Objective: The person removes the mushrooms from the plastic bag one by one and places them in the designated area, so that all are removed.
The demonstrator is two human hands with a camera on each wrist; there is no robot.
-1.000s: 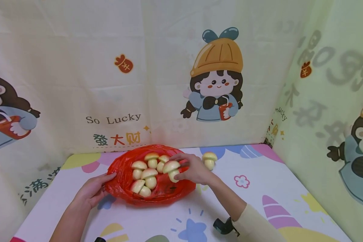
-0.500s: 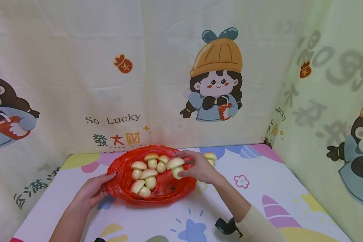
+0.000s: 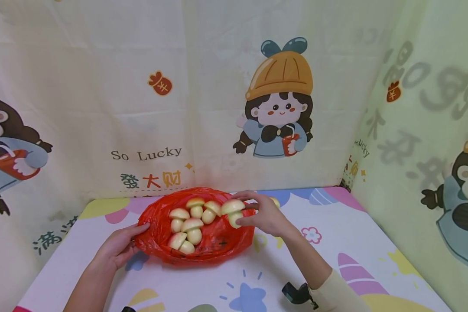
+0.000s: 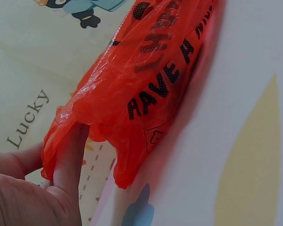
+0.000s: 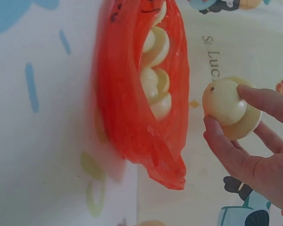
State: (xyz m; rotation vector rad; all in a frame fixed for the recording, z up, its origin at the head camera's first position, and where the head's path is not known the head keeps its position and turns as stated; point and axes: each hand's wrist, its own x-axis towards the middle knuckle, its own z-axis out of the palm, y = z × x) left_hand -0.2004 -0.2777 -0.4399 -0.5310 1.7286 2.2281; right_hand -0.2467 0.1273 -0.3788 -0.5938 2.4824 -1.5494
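Note:
A red plastic bag [image 3: 226, 253] lies with its mouth spread wide on the table. Several toy mushrooms [image 3: 192, 227] with cream stems and pinkish-yellow caps sit inside it. At the bag's left edge, my left hand [image 3: 115, 247] grips the plastic between thumb and fingers; in the left wrist view the film drapes over the fingers [image 4: 68, 165]. My right hand [image 3: 267, 216] pinches another mushroom [image 3: 233, 209] above the bag's right rim. In the right wrist view that mushroom [image 5: 226, 106] shows its rounded stem end, held between thumb and fingertips beside the bag.
One more mushroom [image 3: 275, 201] stands on the table behind my right hand, mostly hidden by it. A patterned cloth [image 3: 308, 268] covers the table. Printed curtains [image 3: 210, 108] rise at the back and both sides. A black wrist camera [image 3: 296, 293] sits on my right forearm.
My right hand has moved to the right with the pinched mushroom, from over the bag's inside to its right rim. It now covers more of the mushroom on the table. The left hand stays put.

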